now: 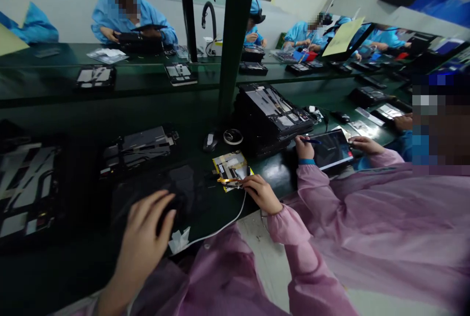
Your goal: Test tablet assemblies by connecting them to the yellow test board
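Observation:
My left hand (145,237) lies on a dark flat device (154,193) on the green bench, fingers curved over its near edge. My right hand (259,191) reaches forward and pinches a thin orange flex strip (228,180) beside a yellow sheet of small parts (231,165). A white cable (223,225) runs under that hand toward a scrap of white film (179,240) by my left fingers.
A co-worker in a pink coat on my right works a tablet (332,148) with a stylus. A stack of opened tablets (273,110) stands behind the yellow sheet, a green post (231,56) beside it. More opened units (137,147) lie left. People in blue sit across.

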Motion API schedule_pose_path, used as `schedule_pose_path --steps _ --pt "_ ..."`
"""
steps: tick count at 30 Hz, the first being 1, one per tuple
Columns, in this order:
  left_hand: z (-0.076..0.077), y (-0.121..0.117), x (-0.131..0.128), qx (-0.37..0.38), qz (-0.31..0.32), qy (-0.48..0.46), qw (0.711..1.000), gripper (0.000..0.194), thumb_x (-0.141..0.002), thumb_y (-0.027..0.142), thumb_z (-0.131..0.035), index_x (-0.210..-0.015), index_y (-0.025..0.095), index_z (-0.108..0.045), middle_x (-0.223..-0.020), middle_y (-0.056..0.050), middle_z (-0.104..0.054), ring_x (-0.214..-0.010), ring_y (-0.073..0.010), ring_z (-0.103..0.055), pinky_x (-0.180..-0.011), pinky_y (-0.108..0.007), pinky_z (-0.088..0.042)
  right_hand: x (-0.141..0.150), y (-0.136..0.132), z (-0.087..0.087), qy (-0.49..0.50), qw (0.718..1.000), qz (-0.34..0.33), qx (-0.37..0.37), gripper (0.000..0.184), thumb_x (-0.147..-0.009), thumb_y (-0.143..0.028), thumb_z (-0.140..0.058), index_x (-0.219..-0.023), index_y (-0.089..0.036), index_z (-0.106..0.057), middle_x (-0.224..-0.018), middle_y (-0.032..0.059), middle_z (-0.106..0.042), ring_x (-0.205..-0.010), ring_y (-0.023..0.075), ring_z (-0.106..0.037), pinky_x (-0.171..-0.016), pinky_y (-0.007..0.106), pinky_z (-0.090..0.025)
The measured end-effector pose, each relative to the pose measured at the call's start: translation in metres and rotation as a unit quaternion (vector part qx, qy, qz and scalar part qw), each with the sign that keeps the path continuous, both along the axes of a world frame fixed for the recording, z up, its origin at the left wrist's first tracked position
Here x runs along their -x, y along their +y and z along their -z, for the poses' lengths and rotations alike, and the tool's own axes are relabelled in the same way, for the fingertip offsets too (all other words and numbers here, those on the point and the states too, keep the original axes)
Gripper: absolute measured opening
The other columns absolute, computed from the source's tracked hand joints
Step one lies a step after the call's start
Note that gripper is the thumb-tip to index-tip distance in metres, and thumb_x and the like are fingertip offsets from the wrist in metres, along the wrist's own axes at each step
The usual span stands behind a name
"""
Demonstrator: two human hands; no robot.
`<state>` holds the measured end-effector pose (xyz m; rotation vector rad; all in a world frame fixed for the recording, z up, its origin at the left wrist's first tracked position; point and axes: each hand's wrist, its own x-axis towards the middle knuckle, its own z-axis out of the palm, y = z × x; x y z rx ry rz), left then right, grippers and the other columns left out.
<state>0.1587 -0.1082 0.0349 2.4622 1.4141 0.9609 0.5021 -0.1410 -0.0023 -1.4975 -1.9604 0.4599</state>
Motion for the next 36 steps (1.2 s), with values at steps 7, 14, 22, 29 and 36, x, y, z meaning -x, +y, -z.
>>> schedule_pose_path --steps 7,14,22,29,36 --pt "-0.018 -0.001 -0.114 0.048 0.200 0.076 0.976 0.027 -0.097 0.021 -0.039 -0.115 0.020 -0.059 -0.096 -0.006 -0.066 -0.088 -0.0175 -0.063 -0.080 -0.030 -0.052 0.022 0.009 -0.019 0.003 0.998 -0.067 -0.011 0.016 -0.092 -0.020 -0.048 -0.091 -0.020 -0.064 -0.088 0.0060 -0.065 -0.087 0.0193 -0.057 -0.081 0.035 -0.045" --pt "0.002 0.006 -0.128 0.097 0.144 0.140 0.975 0.014 -0.093 0.015 -0.040 -0.096 0.019 -0.053 -0.087 -0.006 -0.065 -0.078 -0.0176 -0.064 -0.069 -0.028 -0.051 0.041 0.014 -0.020 -0.008 0.996 -0.084 -0.033 0.014 -0.088 -0.015 -0.049 -0.085 -0.019 -0.062 -0.082 0.0046 -0.062 -0.081 0.0179 -0.055 -0.078 0.033 -0.042" --pt "0.007 0.006 -0.136 0.167 0.109 0.116 0.973 0.017 -0.081 0.007 -0.044 -0.087 0.021 -0.050 -0.083 -0.006 -0.064 -0.081 -0.0192 -0.064 -0.071 -0.029 -0.048 0.051 0.009 -0.023 -0.097 0.990 -0.080 -0.058 0.023 -0.095 -0.021 -0.045 -0.084 -0.019 -0.065 -0.079 0.0056 -0.061 -0.081 0.0191 -0.052 -0.078 0.035 -0.040" --pt "-0.005 0.016 -0.121 0.239 0.153 0.043 0.958 0.031 -0.087 0.021 -0.050 -0.117 0.023 -0.054 -0.072 0.002 -0.063 -0.067 -0.0147 -0.062 -0.061 -0.025 -0.042 0.026 0.008 -0.031 0.001 0.997 -0.078 -0.026 0.024 -0.095 -0.023 -0.044 -0.096 -0.021 -0.068 -0.095 0.0072 -0.067 -0.094 0.0200 -0.059 -0.087 0.036 -0.045" --pt "-0.005 0.071 -0.107 0.115 0.105 0.004 0.988 0.027 -0.095 0.033 -0.041 -0.099 0.019 -0.064 -0.094 -0.007 -0.064 -0.091 -0.0200 -0.058 -0.083 -0.033 -0.046 0.025 0.060 -0.029 -0.022 0.989 0.143 0.002 0.021 -0.093 -0.023 -0.047 -0.093 -0.020 -0.067 -0.091 0.0064 -0.069 -0.087 0.0196 -0.063 -0.081 0.031 -0.047"
